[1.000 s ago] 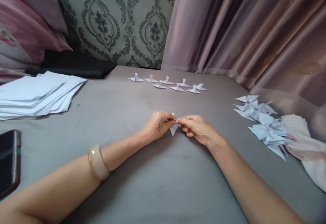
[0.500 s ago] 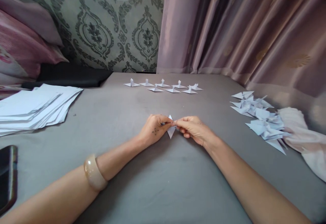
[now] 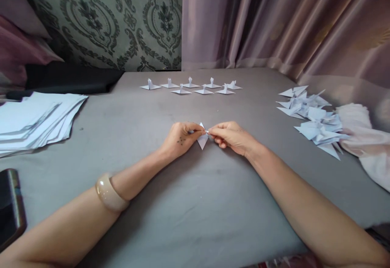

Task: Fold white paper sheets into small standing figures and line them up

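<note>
Between my two hands is a small white origami crane [image 3: 202, 141], its pointed wings stretching toward and away from me. My left hand [image 3: 184, 138] pinches its left side between thumb and fingers. From the other side, my right hand [image 3: 230, 137] pinches a thin tip of the same paper, with the other fingers curled in. Fingertips hide the middle of the fold. Farther back, several similar white paper cranes [image 3: 204, 90] stand in two rows.
A stack of white paper [image 3: 39, 117] lies at left, with a phone [image 3: 11, 207] nearer me. Several folded paper cranes [image 3: 319, 122] are heaped at right beside a pale cloth [image 3: 362, 138]. Black fabric [image 3: 70, 79] lies at the back left, and a curtain [image 3: 274, 24] hangs behind.
The view has tilted downward, so everything sits higher in the picture. Both hands keep their pinch on the crane, with a thin tip now showing between the fingertips.
</note>
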A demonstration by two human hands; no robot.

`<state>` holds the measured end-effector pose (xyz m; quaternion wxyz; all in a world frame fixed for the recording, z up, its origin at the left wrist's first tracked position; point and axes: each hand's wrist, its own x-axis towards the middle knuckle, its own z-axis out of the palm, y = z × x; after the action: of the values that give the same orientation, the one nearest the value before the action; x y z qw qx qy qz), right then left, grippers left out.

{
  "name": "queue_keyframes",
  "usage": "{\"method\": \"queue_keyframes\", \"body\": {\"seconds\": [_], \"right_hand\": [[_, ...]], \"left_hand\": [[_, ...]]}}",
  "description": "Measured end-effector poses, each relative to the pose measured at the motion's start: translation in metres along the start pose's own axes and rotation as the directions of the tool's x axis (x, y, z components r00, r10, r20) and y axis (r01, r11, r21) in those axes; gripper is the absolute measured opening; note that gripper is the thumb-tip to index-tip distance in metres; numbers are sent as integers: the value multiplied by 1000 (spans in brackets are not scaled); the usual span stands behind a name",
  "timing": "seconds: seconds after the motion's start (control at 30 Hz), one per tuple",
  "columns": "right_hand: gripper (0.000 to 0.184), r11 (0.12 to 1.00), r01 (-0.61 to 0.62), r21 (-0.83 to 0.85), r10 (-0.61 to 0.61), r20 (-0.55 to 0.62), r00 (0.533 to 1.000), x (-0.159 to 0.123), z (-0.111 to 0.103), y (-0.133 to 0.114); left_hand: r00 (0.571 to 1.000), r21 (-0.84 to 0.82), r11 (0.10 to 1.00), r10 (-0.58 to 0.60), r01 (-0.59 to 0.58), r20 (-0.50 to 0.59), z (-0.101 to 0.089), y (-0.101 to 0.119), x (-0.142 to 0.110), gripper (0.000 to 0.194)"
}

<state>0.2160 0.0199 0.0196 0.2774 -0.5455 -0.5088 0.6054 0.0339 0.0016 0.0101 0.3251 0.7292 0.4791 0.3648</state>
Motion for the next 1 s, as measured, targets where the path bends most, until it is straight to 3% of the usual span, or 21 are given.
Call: {"method": "queue_keyframes", "body": {"seconds": [0.4,0.53,0.63,0.7,0.83,1.0], "right_hand": [[12,995,84,-60,-84,-1,996,-3,1,5],[17,996,78,-32,-79,-59,995,-7,1,3],[19,998,55,-23,-58,-123,991,-8,-1,3],[18,999,43,-18,-45,-156,987,-8,-3,3],[15,999,45,-28,-50,-195,979,-8,-5,3],[17,986,91,-138,-122,-236,964,-15,-1,1]], "left_hand": [[998,-8,998,-63,63,-19,2,1,0,18],[998,6,998,-61,62,-17,4,-7,0,17],[999,17,999,-32,33,-19,4,-11,-1,35],[999,100,994,-37,40,-28,2,-11,-1,39],[998,350,934,-63,70,-31,-1,-6,-1,11],[989,532,840,-31,105,-146,-1,0,-4,25]]}}
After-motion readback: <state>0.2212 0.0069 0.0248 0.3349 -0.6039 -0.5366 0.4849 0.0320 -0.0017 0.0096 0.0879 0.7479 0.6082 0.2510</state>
